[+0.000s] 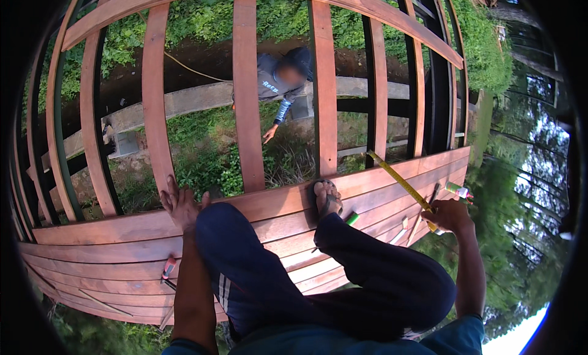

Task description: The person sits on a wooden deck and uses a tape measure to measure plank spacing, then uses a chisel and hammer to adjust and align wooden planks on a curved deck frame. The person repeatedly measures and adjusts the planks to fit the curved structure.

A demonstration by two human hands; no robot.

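Observation:
My right hand (pixel 451 216) is closed round a tape measure at the right of the deck. Its yellow blade (pixel 398 179) runs out over the planks to the far edge, where its end lies near a joist. My left hand (pixel 180 203) rests with spread fingers on the outermost deck plank (pixel 116 227), fingertips beside a reddish wooden joist (pixel 157 98); it holds nothing. My knees are bent between the two hands, and one sandalled foot (pixel 329 199) stands on the plank edge.
Open gaps separate the bare joists (pixel 248 85) beyond the deck. Below them another person (pixel 269 73) reaches out an arm. On the planks lie a red-handled tool (pixel 169 267), a green cylindrical object (pixel 352 218), a white-and-green tube (pixel 456 189) and thin sticks (pixel 104 302).

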